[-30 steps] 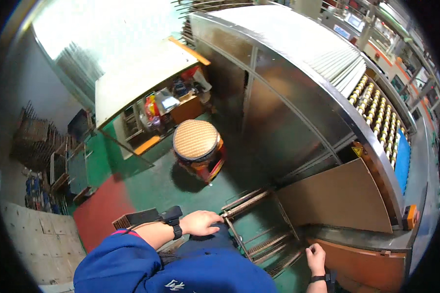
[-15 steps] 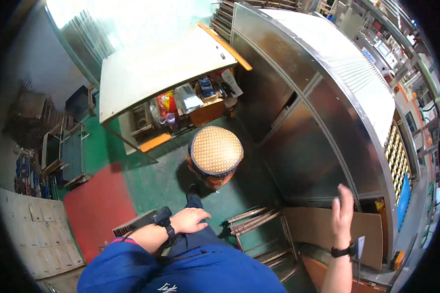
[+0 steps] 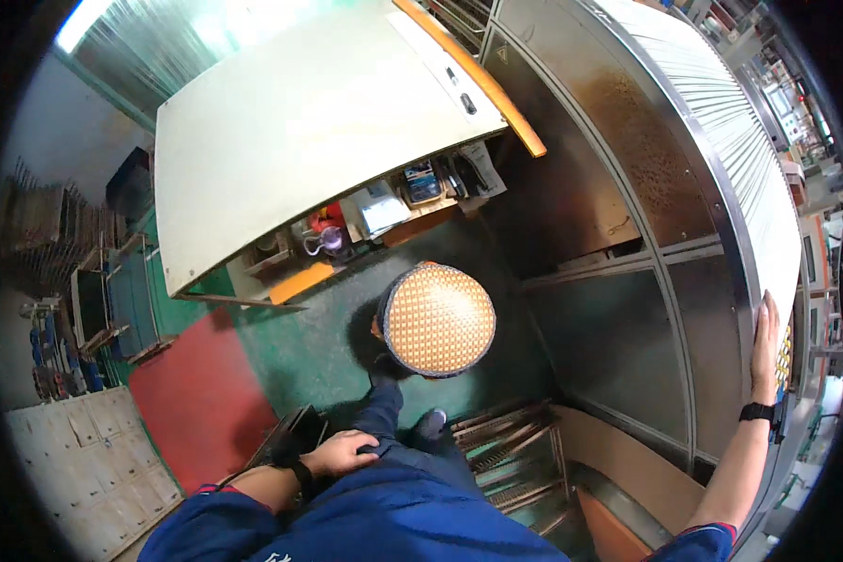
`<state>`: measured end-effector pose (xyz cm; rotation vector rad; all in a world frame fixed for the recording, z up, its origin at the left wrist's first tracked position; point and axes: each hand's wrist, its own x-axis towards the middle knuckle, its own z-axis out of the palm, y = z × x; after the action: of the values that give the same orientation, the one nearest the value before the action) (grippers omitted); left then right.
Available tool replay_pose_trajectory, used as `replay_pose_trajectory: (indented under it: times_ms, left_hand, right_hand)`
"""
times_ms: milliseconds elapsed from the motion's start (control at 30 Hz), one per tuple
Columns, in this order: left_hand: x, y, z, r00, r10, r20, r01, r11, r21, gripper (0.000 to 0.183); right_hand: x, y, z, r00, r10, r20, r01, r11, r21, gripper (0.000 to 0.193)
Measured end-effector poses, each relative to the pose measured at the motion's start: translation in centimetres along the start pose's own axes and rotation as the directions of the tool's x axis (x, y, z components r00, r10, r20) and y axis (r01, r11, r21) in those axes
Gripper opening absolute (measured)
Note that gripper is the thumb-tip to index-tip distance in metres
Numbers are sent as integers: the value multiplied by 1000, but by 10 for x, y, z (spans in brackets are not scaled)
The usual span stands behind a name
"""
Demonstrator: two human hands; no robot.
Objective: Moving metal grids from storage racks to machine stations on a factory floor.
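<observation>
My right hand (image 3: 765,351) rests on the top metal edge (image 3: 742,272) of a large steel-sided machine (image 3: 618,309), its fingers stretched out along the rim. My left hand (image 3: 344,453) lies against my dark trousers (image 3: 380,412) at the thigh, fingers loosely extended and nothing visible in them. In front of my feet stands a round stool (image 3: 438,320) with a tan checked seat and a dark rim. One of my shoes (image 3: 432,423) shows just below the stool.
Beyond the stool is a white-topped table (image 3: 290,131) with an orange edge strip (image 3: 478,80); a purple cup (image 3: 325,243) and papers fill its shelf. A slatted metal rack (image 3: 510,450) stands low by the machine. Grey lockers (image 3: 89,450) and a red floor patch (image 3: 201,403) lie left.
My right hand has moved right and forward, from the air onto the machine's edge. My left hand has lowered slightly toward my thigh. The view has shifted closer to the stool and table.
</observation>
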<state>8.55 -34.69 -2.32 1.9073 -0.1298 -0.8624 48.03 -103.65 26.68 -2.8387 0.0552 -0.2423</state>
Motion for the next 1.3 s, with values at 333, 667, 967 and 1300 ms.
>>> replay_pose_trajectory:
  times_ms: [333,667,967,1300]
  left_hand:
    - [96,62,-81,981,-134,-137,113,982,-155,43]
    - [182,145,-249,711,543,-447,-143,734,664,38]
    - [275,153,-407,660,637,-399,-20,545,838,51]
    - [292,151,-443,778,538,-324,-119,633,765,54]
  right_hand:
    - [24,0,-5,996,75,56,-77,996,36,59]
    - [41,-100,14,990,-136,38,139,985,-100,56]
    - [110,-212,66,984,-176,-10,165,943,-287,56]
    - [111,-212,62,990,-138,42,144,933,-330,73]
